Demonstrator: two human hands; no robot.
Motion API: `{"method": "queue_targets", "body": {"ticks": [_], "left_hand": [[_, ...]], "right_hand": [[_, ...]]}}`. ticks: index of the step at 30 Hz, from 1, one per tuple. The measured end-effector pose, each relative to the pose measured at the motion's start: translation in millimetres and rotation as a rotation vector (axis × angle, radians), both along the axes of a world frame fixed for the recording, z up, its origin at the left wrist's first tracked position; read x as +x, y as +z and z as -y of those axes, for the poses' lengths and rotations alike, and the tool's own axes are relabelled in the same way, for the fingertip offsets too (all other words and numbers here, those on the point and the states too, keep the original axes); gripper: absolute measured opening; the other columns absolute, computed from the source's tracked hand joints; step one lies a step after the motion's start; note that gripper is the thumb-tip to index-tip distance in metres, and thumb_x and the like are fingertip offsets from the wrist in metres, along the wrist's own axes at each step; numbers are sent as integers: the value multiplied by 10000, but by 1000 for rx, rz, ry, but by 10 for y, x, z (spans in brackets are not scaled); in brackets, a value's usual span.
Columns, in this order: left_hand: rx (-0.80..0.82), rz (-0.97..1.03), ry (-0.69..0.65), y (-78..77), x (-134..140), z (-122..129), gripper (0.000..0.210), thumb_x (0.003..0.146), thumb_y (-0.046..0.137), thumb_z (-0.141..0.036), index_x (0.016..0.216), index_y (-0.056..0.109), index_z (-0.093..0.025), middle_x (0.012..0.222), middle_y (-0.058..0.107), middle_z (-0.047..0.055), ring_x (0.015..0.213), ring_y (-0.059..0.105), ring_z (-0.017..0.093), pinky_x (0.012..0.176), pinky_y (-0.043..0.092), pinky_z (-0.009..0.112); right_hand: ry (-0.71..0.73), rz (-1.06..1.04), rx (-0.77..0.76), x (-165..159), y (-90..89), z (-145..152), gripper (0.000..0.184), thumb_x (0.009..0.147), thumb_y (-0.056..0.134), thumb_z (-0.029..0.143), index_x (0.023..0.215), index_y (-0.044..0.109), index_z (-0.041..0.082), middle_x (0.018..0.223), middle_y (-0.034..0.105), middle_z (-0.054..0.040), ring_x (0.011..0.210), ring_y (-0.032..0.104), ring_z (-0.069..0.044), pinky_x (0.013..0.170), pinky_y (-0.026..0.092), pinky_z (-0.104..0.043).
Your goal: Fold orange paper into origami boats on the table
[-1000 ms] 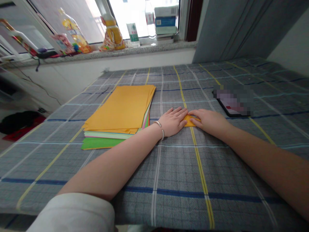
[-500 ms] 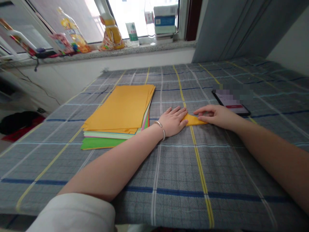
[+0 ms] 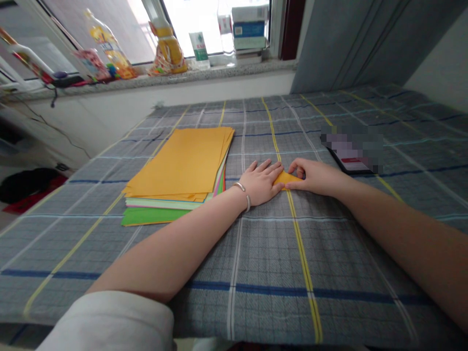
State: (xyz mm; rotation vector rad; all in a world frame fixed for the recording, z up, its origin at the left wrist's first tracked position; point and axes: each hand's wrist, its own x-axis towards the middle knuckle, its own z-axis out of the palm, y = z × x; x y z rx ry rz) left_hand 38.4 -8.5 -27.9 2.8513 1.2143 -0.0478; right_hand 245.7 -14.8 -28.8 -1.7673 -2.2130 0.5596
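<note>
A small folded piece of orange-yellow paper [image 3: 288,180] lies on the checked cloth, pointed toward the right. My left hand [image 3: 260,183], with a silver bangle at the wrist, rests flat with fingers stretched out over the paper's left part, hiding it. At the other end, my right hand [image 3: 310,176] has its thumb along the near edge and its index finger bent at the far edge, gripping the paper between them. Its remaining fingers are curled. To the left is a stack of coloured paper [image 3: 183,163], orange-yellow on top, with white, pink and green sheets beneath.
A phone [image 3: 351,158], partly blurred out, lies beyond my right forearm. Grey checked cloth [image 3: 270,263] covers the surface. Along the windowsill [image 3: 219,72] stand bottles, a tube [image 3: 199,48] and stacked boxes [image 3: 249,31]. A grey curtain [image 3: 340,44] hangs at the back right.
My right hand has slid left along the folded paper, closer to my left hand, its fingers more curled. My left hand stays in place.
</note>
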Motion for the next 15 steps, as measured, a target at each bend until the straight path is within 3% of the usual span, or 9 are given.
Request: {"method": "queue_targets", "body": {"ticks": [8, 15], "left_hand": [[-27, -33, 4, 22, 3, -21, 634, 1066, 266, -485, 1615, 247, -169, 1694, 216, 37, 1572, 186, 277, 1270, 183, 544], [-90, -50, -18, 56, -16, -58, 705, 1046, 307, -551, 1621, 209, -155, 1697, 184, 43, 1583, 141, 279, 1265, 172, 579]], "right_hand": [[68, 32, 14, 64, 3, -26, 448, 729, 741, 515, 1062, 611, 244, 792, 620, 15, 651, 545, -170, 591, 375, -312], [93, 74, -97, 155, 108, -59, 354, 706, 771, 467, 924, 611, 239, 757, 598, 18, 640, 536, -167, 584, 373, -311]]}}
